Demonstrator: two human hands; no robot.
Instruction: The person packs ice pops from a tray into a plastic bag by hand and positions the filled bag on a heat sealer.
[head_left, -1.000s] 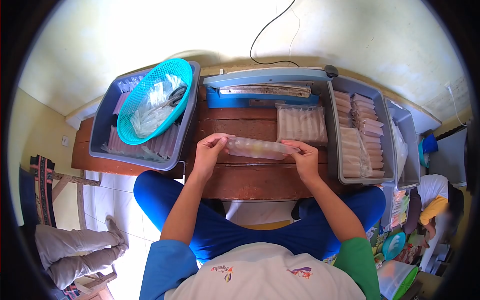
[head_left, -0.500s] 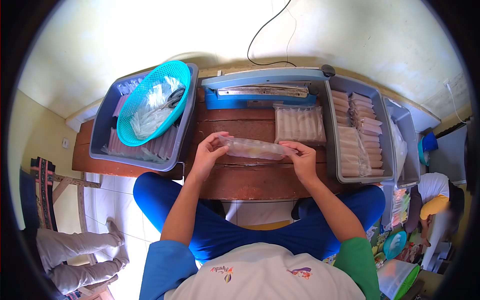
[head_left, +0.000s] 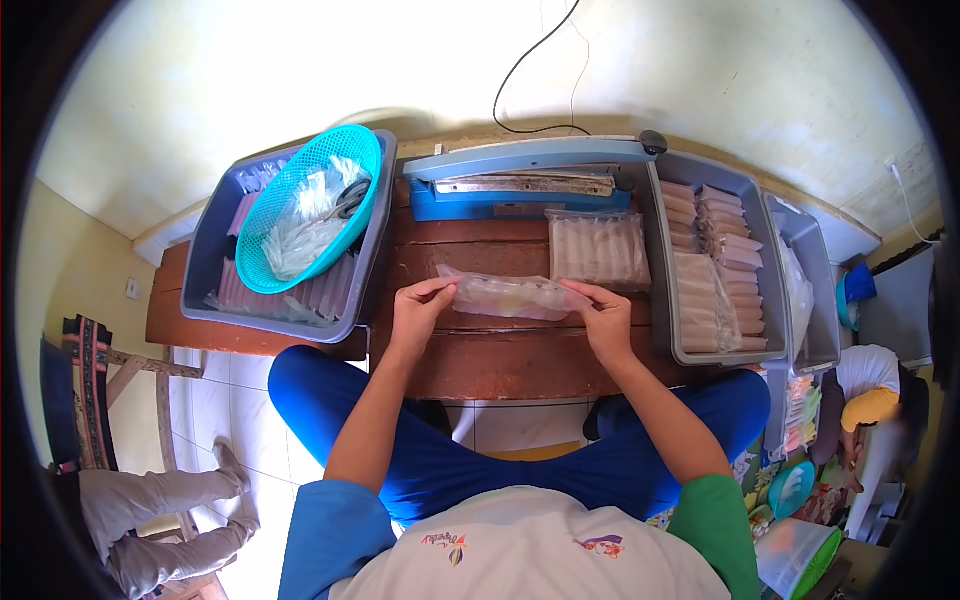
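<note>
A clear plastic bag point(head_left: 515, 297) with pale, whitish contents is stretched level above the wooden table. My left hand point(head_left: 420, 308) pinches its left end between thumb and fingertips. At the opposite end, my right hand point(head_left: 606, 316) grips the corner the same way. Behind my right hand lies a packed bag of pale brown tubes point(head_left: 598, 250), in front of a blue bag sealer point(head_left: 530, 185) with its long arm across the top.
On the left, a grey tub point(head_left: 345, 325) of filled tubes carries a turquoise basket point(head_left: 262, 283) with plastic bags and scissors point(head_left: 350, 198). Another grey tub point(head_left: 728, 358) on the right holds stacked tubes. A co-worker point(head_left: 868, 385) is low at far right; another person's legs point(head_left: 165, 500) show at left.
My left fingers have shifted from lying over the bag's upper left corner to a pinch at its left end. My right hand has barely moved.
</note>
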